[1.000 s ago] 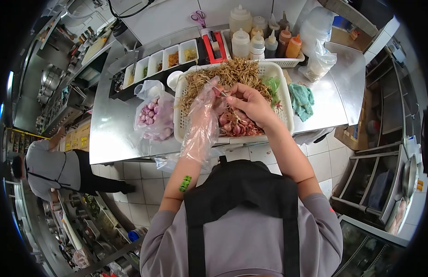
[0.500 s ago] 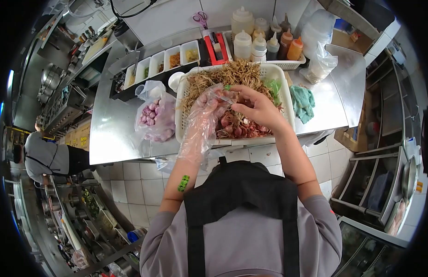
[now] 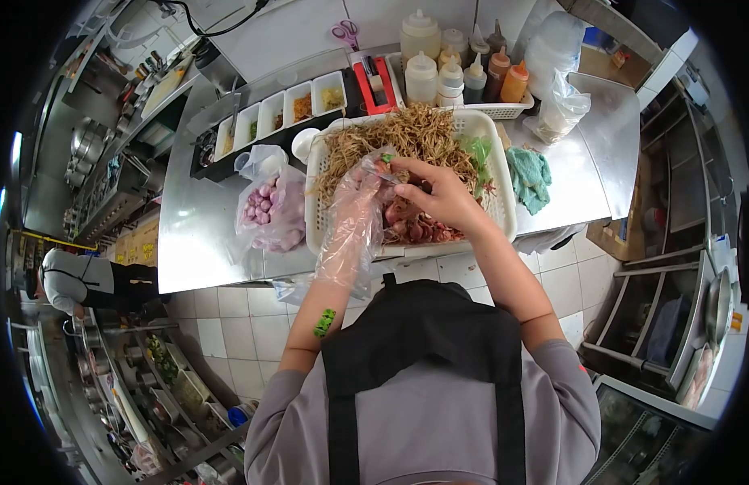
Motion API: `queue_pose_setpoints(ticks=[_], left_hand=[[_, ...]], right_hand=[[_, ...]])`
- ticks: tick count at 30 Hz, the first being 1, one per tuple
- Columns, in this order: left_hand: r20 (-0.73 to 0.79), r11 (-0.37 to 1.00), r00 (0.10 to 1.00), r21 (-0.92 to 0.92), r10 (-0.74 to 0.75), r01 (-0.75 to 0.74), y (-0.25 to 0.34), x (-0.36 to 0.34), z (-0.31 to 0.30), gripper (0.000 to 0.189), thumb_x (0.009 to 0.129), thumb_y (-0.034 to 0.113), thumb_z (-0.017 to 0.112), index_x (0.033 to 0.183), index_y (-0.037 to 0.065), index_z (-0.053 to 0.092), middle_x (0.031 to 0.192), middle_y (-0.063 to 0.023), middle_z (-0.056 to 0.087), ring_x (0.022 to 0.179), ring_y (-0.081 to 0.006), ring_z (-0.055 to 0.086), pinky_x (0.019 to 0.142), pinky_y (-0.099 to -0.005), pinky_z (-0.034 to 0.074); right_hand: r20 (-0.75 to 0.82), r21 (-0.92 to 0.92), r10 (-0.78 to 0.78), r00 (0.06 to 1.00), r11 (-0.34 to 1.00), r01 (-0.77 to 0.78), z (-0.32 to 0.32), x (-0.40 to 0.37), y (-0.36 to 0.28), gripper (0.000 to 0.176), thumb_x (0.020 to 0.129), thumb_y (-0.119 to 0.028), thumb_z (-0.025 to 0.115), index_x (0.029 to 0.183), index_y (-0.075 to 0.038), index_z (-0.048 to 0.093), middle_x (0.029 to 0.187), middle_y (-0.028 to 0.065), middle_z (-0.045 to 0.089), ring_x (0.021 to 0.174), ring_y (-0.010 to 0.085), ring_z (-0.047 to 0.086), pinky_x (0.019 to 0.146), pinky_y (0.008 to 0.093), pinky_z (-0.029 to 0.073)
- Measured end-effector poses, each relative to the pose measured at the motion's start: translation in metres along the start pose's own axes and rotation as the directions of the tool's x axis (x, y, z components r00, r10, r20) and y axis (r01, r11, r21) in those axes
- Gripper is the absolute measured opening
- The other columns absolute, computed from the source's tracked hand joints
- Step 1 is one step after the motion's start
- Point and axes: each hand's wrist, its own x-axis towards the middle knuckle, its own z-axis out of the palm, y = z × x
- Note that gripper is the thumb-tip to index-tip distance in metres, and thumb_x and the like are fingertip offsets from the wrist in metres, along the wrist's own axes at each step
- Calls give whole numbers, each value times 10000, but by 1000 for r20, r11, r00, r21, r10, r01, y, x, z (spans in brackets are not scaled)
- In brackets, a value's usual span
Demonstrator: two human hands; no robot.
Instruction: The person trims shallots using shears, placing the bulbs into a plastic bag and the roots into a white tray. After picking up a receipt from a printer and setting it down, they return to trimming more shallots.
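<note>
A white basket [image 3: 504, 190] holds dry brown roots or stalks [image 3: 423, 125] at its back and reddish shallots [image 3: 427, 230] at its front. Over it, my left hand [image 3: 365, 179] wears a clear plastic glove that reaches down the forearm. Its fingers are curled, but what they hold is hidden. My bare right hand [image 3: 439, 192] meets it from the right, fingertips touching the left fingers; something small and dark shows under its thumb, too unclear to name. Green tape shows at the fingertips. A plastic bag of peeled purple shallots [image 3: 265, 206] sits left of the basket.
Sauce bottles [image 3: 451, 77] stand behind the basket, beside a red holder [image 3: 376, 85] and a row of condiment trays [image 3: 285, 109]. To the right lie a green cloth [image 3: 530, 179] and a plastic bag [image 3: 560, 109]. Another person [image 3: 75, 279] stands at the far left.
My right hand has shifted slightly left, its fingers closer to the gloved left hand. The other person at the far left has bent lower.
</note>
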Motion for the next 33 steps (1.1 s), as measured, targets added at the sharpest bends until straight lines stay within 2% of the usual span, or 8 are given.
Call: queue_pose_setpoints(ticks=[3, 5, 12, 15, 17, 20, 30, 33], left_hand=[[-5, 999, 999, -14, 48, -48, -5, 5, -3, 190, 883, 56, 545, 1066, 10, 538, 954, -62, 579, 824, -149, 583, 740, -277, 516], [-2, 999, 999, -9, 52, -52, -8, 7, -6, 203, 881, 59, 549, 1077, 5, 534, 953, -61, 579, 824, -147, 580, 739, -277, 514], [23, 991, 994, 83, 106, -108, -9, 5, 2, 276, 888, 96, 554, 1131, -23, 504, 949, -52, 580, 769, -125, 577, 711, -250, 501], [11, 993, 996, 68, 93, -93, -5, 2, 6, 304, 891, 118, 556, 1150, -30, 497, 956, -54, 582, 752, -119, 577, 691, -237, 497], [22, 997, 998, 33, 65, -65, 3, -3, 15, 316, 888, 119, 560, 1160, -28, 495, 966, -56, 582, 764, -119, 581, 697, -238, 501], [-29, 998, 999, -37, 46, -47, 5, 0, 22, 323, 882, 107, 565, 1169, -25, 498, 972, -59, 585, 787, -123, 588, 714, -242, 510], [-89, 998, 996, 58, 22, -17, -4, 12, 0, 249, 843, 31, 588, 1084, -23, 559, 941, -69, 611, 831, -132, 599, 764, -260, 517], [-133, 1000, 991, 19, 23, -21, 0, 7, 9, 242, 841, 32, 593, 1075, -23, 564, 947, -81, 620, 821, -137, 606, 746, -258, 520]], right_hand=[[-47, -66, -73, 996, 995, 69, 4, 2, 1, 402, 838, -138, 624, 1203, -14, 510, 1021, 102, 638, 866, 140, 586, 789, 293, 456], [-84, -50, -9, 996, 999, 5, 7, 2, -6, 359, 820, -144, 629, 1149, -37, 533, 1020, 177, 626, 916, 290, 620, 793, 338, 470], [-151, -118, -82, 985, 991, 65, 13, 8, -4, 296, 827, -131, 609, 1102, -53, 533, 906, 183, 628, 791, 324, 616, 694, 352, 473], [-162, -157, -91, 983, 985, 65, 11, 11, -7, 270, 834, -128, 606, 1080, -43, 536, 869, 157, 635, 775, 268, 623, 696, 332, 471], [-125, 89, 46, 991, 995, -35, 9, 12, -5, 236, 843, -126, 622, 1033, -14, 537, 828, 57, 622, 755, 113, 563, 692, 270, 450], [-148, 184, 129, 980, 978, -101, 10, 14, 10, 241, 835, -129, 640, 1022, -14, 540, 823, 27, 609, 759, 80, 535, 688, 244, 439], [-257, -134, 40, 966, 988, -77, 18, 6, -2, 189, 791, -125, 671, 901, 17, 612, 780, 31, 612, 638, 110, 529, 610, 282, 452], [-164, 196, 200, 966, 966, -167, 9, 7, -7, 214, 799, -138, 671, 933, 16, 608, 749, 20, 591, 589, 98, 508, 555, 269, 440]])
